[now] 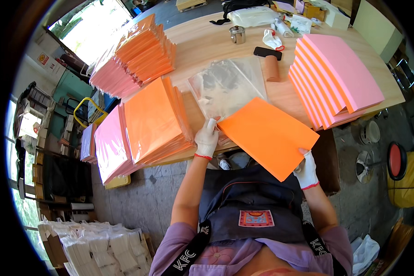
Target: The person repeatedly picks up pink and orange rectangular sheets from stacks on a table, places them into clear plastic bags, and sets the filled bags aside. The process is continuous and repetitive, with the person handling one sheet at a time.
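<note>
A flat orange paper stack or sheet (269,138) is tilted over the table's front edge, its far part overlapping clear plastic bags (230,85). My right hand (307,170), in a white glove with bare fingertips, is closed on its right corner. At its left corner my left hand (207,139), gloved the same way, has its fingers pinched together at the near edge of the bags. Whether they also hold the orange corner is hard to see. To the left lie bagged orange packs (154,119) and bagged pink packs (110,142).
Alternating pink and orange stacks (342,73) fan out at the right. Taller bagged piles (145,50) stand far left. Beyond the bags are a brown cylinder (272,69), a black phone (262,52) and a metal cup (237,35). A red-seated stool (397,160) is on the right.
</note>
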The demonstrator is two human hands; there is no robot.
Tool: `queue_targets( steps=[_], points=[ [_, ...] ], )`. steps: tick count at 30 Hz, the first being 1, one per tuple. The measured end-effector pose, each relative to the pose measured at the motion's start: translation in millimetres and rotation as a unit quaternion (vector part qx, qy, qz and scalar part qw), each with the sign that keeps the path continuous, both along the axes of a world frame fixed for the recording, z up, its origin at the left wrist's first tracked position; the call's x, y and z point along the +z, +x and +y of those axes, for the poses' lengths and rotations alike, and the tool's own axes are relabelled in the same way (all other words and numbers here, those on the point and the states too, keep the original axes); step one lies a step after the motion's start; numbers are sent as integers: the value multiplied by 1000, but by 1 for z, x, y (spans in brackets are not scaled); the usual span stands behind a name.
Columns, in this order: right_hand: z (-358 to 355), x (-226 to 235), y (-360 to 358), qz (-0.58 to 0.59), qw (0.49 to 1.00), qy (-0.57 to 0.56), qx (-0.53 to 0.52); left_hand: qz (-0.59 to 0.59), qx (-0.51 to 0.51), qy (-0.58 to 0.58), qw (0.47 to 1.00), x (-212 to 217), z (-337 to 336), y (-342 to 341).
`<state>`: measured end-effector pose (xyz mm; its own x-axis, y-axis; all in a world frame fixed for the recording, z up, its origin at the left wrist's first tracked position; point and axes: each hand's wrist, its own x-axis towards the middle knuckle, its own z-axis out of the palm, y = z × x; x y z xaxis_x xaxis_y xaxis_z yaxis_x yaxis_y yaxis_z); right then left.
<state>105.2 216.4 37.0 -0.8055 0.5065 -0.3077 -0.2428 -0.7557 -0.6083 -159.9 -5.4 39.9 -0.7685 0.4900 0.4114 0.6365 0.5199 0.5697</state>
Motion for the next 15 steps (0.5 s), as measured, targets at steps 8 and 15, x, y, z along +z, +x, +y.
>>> queue_targets(
  steps=[8,15],
  points=[
    [-27,-28,-22,51,998,-30,-24,194,-139,19,971,8,9,32],
    [-41,-19,-44,38,998,39,-40,-387,91,455,797,-58,41,53]
  ],
)
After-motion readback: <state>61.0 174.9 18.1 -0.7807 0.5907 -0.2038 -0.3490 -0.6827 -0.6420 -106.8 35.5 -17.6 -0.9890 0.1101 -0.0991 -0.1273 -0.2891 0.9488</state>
